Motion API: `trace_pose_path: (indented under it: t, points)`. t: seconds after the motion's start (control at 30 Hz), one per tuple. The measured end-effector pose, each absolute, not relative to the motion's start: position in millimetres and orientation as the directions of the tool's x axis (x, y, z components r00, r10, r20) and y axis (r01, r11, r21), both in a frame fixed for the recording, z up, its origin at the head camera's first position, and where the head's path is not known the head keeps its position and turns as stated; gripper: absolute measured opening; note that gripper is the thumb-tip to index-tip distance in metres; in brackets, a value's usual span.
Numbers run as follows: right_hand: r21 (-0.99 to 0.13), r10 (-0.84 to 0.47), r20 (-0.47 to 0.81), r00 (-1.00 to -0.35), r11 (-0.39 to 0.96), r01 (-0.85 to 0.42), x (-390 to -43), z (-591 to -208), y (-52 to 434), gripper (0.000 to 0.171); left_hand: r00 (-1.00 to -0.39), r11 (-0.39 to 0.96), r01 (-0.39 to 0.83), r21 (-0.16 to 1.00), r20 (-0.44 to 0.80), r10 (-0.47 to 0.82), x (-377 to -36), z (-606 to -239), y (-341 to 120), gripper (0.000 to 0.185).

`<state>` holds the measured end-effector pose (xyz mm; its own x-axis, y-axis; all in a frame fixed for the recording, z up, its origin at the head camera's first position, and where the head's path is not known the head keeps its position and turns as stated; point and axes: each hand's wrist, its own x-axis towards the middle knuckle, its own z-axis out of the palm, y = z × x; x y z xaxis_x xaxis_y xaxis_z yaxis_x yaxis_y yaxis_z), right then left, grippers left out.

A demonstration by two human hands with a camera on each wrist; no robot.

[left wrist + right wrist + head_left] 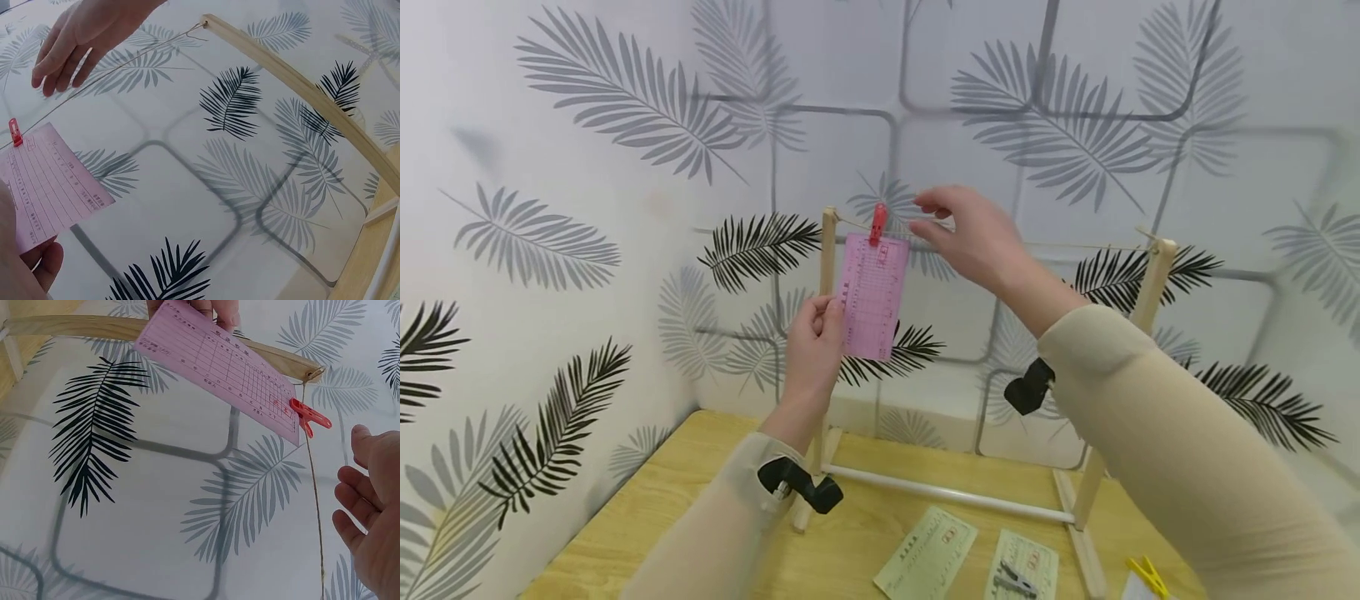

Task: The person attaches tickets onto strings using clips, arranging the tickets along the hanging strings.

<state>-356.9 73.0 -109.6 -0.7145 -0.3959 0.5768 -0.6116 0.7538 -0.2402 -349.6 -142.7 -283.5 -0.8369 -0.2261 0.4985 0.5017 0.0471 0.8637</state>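
1. Pink slip [872, 296] hangs from the string [1075, 246] of a wooden frame [1150, 283], pinned at its top edge by a red clip [877, 223] close to the frame's left post
2. Left hand [814, 342] pinches the slip's lower left edge, thumb in front and fingers curled behind; left wrist view shows the thumb [47, 265] just under the paper's corner
3. Right hand [973, 233] is loosely open and holds nothing; fingers slightly bent, tips just beside the string, a short gap right of the red clip, not touching clip or paper as far as I can tell
4. Handling judgement: slip looks like thin printed paper, so very light, floppy, easy to crease or tear at the clip. Best held by an edge with a light pinch, as the left hand does; pull down hard and it may slip out of the clip or rip
5. Clip looks small and springy; take it by the top tails to open it
6. On the table [662, 508]: two green slips [925, 554], a grey clip [1013, 577] on one, a yellow clip [1145, 575] near the right edge
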Motion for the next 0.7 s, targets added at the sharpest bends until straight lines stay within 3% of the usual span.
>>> trace_pose_path:
  t: [0.2, 0.33, 0.7]
  points:
    - [-0.207, -0.403, 0.665, -0.628, 0.709, -0.674, -332, -138, 104, 0.040, -0.874, -0.051, 0.455, 0.889, 0.435, -0.217, -340, -300, -140, 0.032]
    - [-0.191, -0.415, 0.675, -0.610, 0.701, -0.687, -316, -162, 124, 0.038, -0.886, -0.108, 0.431, 0.896, 0.398, -0.237, -336, -316, -136, 0.028]
    - [-0.294, -0.400, 0.620, -0.675, 0.679, -0.672, -282, -236, 165, 0.042, -0.910, -0.120, 0.381, 0.917, 0.349, -0.224, -327, -363, -120, 0.029]
